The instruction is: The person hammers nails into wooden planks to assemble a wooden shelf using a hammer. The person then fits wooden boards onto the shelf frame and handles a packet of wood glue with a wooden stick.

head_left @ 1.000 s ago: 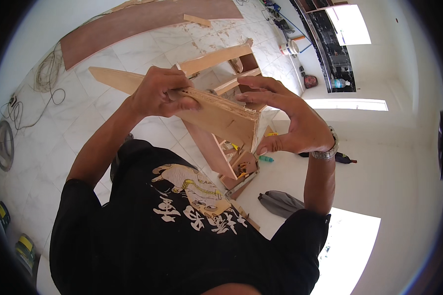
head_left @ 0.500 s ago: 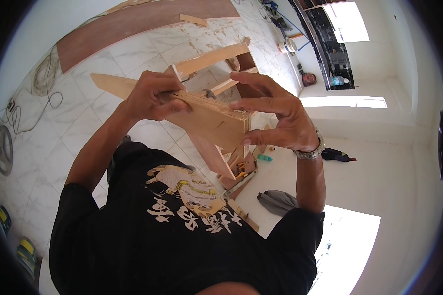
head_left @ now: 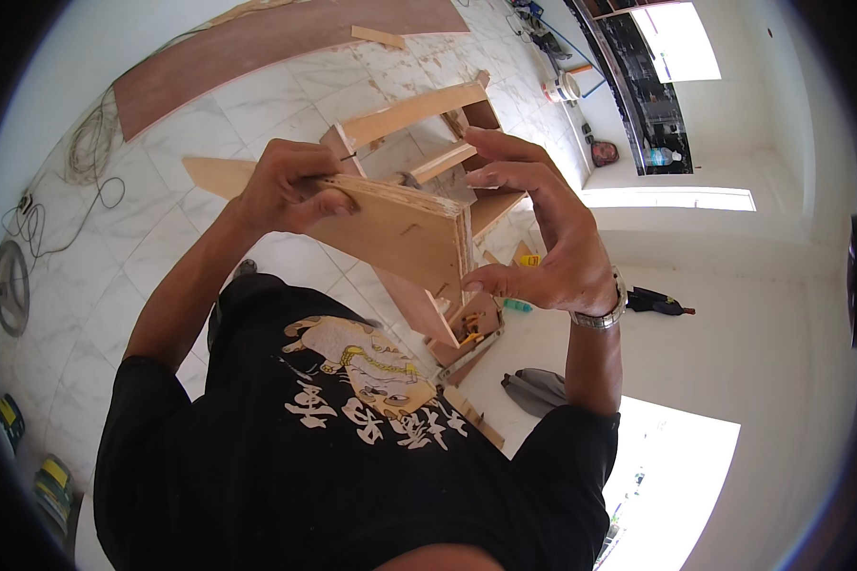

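A long, light plywood board (head_left: 390, 231) is raised in front of my chest, its rough layered edge and end facing up and right. My left hand (head_left: 286, 188) is closed on its upper edge, with the thumb lying on the near face. At the board's right end, my right hand (head_left: 564, 249) is open with fingers spread. Its thumb tip is at the lower corner of that end, and the other fingers stand apart from the wood. Behind the board is a wooden frame (head_left: 405, 112) with crosspieces, partly hidden by the board and my hands.
A long brown sheet (head_left: 257, 59) lies on the tiled floor at the far left, with a small wood strip (head_left: 378, 36) on it. Coiled cable (head_left: 90, 152) lies by the left wall. Below the frame is a tool box (head_left: 471, 328). A bucket (head_left: 564, 88) stands far right.
My right hand's fingers have lifted off the board's upper edge and spread wider. The board's right end has shifted slightly left and tilted. My left hand keeps its grip.
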{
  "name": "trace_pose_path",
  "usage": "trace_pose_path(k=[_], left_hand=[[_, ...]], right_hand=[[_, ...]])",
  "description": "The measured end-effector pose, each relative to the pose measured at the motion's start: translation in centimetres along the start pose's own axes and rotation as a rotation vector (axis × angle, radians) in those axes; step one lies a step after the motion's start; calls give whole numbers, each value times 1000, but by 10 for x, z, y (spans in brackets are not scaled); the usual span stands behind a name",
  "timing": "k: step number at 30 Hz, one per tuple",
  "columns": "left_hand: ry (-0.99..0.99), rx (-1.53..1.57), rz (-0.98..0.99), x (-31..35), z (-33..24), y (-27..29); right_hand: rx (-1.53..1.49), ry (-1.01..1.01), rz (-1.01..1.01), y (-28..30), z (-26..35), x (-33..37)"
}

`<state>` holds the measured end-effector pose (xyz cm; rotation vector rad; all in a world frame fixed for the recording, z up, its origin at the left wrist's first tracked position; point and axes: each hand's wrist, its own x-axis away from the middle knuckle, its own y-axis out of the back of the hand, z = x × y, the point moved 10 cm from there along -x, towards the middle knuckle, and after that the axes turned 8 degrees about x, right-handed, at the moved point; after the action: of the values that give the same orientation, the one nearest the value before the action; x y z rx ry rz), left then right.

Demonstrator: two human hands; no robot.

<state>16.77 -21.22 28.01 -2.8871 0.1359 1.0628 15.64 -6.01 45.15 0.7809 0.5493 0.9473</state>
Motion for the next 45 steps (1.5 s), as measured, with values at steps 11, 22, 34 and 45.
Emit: trace_pose_path(k=[11,22,34,45], left_hand=[[59,-72,50,17,9,-5],[155,6,-16,21,26,-1],[238,-67,7,15,22,-11],[331,-87,120,4,37,-27]], right_hand=[[790,-12,225,-26,33,1],[716,76,21,-23,54,6],[1058,73,-42,-31,53,6],[1094,-56,165,-48,-3,9]])
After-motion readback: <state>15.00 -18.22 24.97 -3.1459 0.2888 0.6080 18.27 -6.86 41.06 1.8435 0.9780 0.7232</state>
